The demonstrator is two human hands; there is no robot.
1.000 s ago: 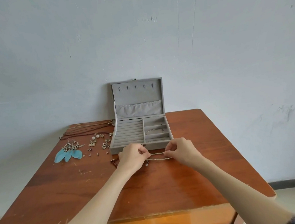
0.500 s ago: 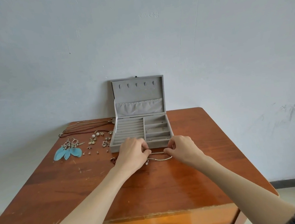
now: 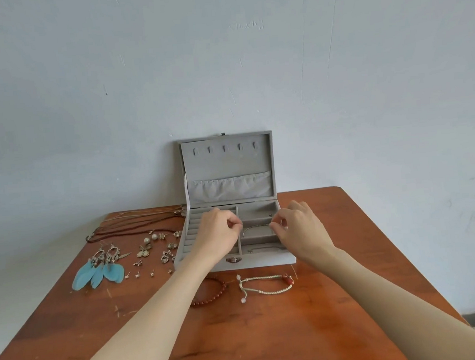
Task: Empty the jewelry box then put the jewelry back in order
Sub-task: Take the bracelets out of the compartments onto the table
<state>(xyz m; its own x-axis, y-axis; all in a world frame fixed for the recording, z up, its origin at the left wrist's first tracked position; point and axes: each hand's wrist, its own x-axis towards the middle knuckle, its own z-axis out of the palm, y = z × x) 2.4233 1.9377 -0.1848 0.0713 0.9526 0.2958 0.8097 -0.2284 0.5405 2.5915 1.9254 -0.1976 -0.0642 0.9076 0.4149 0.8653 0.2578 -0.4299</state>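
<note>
Both hands are over the open grey box (image 3: 235,262), which stands at the back of the table (image 3: 273,334) with its lid upright against the wall (image 3: 220,66). The left hand (image 3: 216,233) and the right hand (image 3: 301,228) each pinch one end of a thin metal bangle (image 3: 256,227), finger and thumb closed on it, over the middle compartment on the right side of the box. Another thin piece lies in the front right compartment; what it is cannot be told.

Just in front of the box lie a pale cord bracelet (image 3: 264,285) with a red bead and, to its left, a dark red bead bracelet (image 3: 212,295), partly hidden under the left forearm. Left of the box, the table holds feather earrings (image 3: 100,270) in blue, a scatter of small earrings and studs (image 3: 150,252), and behind them several long necklaces (image 3: 137,224) stretched toward the box.

The table is reddish-brown wood, glossy, with a few scratches near the left side. The wall is plain pale grey-blue with faint marks. At lower right a strip of light floor and a dark skirting show. Grey knit sleeves are pushed up both forearms.
</note>
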